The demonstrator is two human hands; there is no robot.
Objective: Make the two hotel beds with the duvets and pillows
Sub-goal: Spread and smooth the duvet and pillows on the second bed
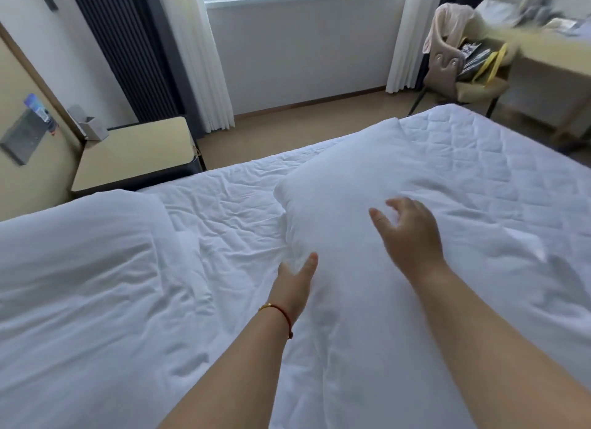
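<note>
So you've got the white bed (pixel 224 204) filling most of the view, the big pillow (pixel 345 179) lying across its middle, your right hand (pixel 412 236) spread loose on top of it and your left hand (pixel 292 288) flat-fingered against its near-left edge, neither gripping.

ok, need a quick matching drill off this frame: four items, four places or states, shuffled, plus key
Things:
1. left hand
2. right hand
3. second pillow
4. nightstand

Places or states:
A. against the wall left of the bed, beyond the bed's far edge
B. open, on top of the middle pillow
C. at the head of the bed, left, untouched
D. open, at the middle pillow's left edge, bracelet on wrist

Pairs: 1-D, 2-B, 3-C, 4-A
</note>
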